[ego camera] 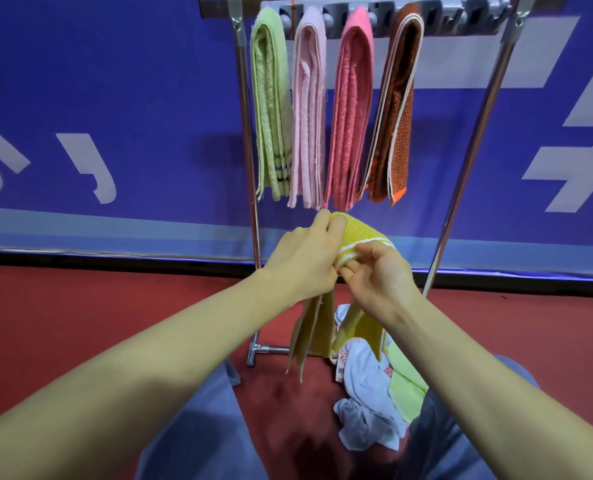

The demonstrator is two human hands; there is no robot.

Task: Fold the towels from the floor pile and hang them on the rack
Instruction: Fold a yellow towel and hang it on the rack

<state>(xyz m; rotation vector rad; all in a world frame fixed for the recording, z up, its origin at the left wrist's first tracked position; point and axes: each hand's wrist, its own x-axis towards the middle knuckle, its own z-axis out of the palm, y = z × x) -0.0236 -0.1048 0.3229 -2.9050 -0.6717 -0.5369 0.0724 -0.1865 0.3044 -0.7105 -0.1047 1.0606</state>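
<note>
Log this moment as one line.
step: folding | left hand, right hand: gripping yellow towel | rack: green towel, pale pink towel, pink towel, brown towel hung | floor pile: remains

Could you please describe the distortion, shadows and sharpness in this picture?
Head view: wide-angle distortion splays the rack poles and stretches the forearms; light is soft and even, with faint shadows on the blue banner and red floor; the hung towels look crisp, the left hand and right hand gripping the yellow towel slightly softer.

White characters on the blue banner (pixel 115 98) are unreadable
</note>
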